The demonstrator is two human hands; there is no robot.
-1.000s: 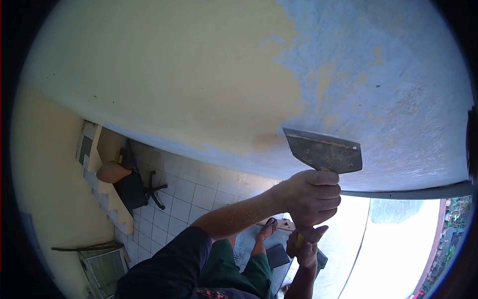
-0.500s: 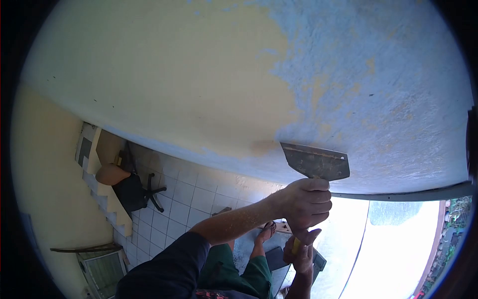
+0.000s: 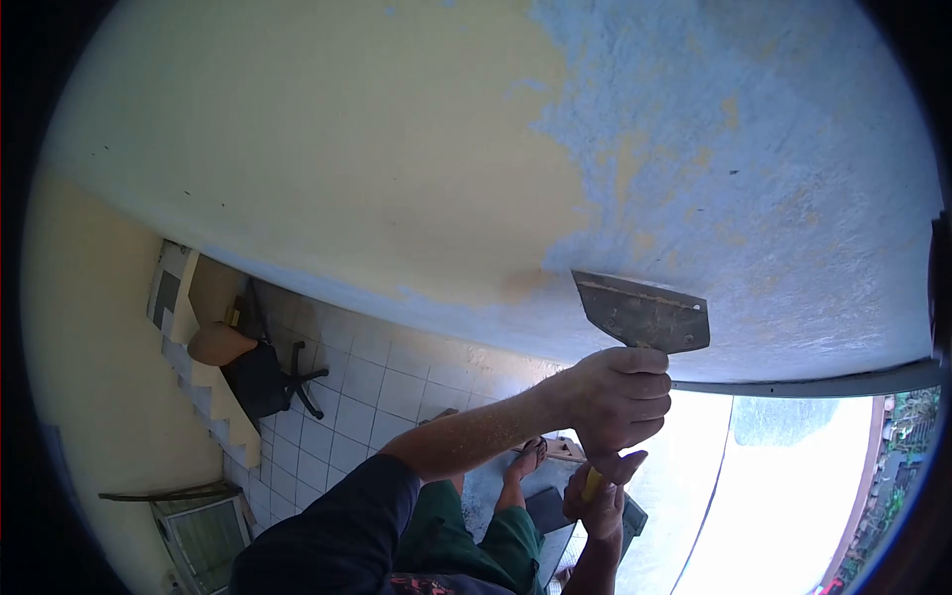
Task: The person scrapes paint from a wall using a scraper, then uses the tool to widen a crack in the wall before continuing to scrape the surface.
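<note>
My left hand (image 3: pixel 623 402) is closed round the scraper just below its wide dark blade (image 3: pixel 645 312). The blade's long upper edge lies at the wall (image 3: pixel 773 238), over the bluish, rough part, right of the smooth cream paint. Below it, my right hand (image 3: pixel 600 506) is wrapped round the lower end of the same tool, where a bit of yellow handle (image 3: pixel 592 484) shows. Patches of cream remain scattered in the blue area.
An office chair (image 3: pixel 260 382) stands on the tiled floor (image 3: pixel 367 392) by the steps (image 3: pixel 203 392). Lower left is a framed glass panel (image 3: pixel 206 543). A wooden piece (image 3: pixel 560 449) lies near my sandalled foot (image 3: pixel 531 458). Bright ground and plants (image 3: pixel 907 446) are at the right.
Both the scraper blade and my left hand have shifted slightly right and up along the wall. My right hand stays closed on the handle, almost in the same place.
</note>
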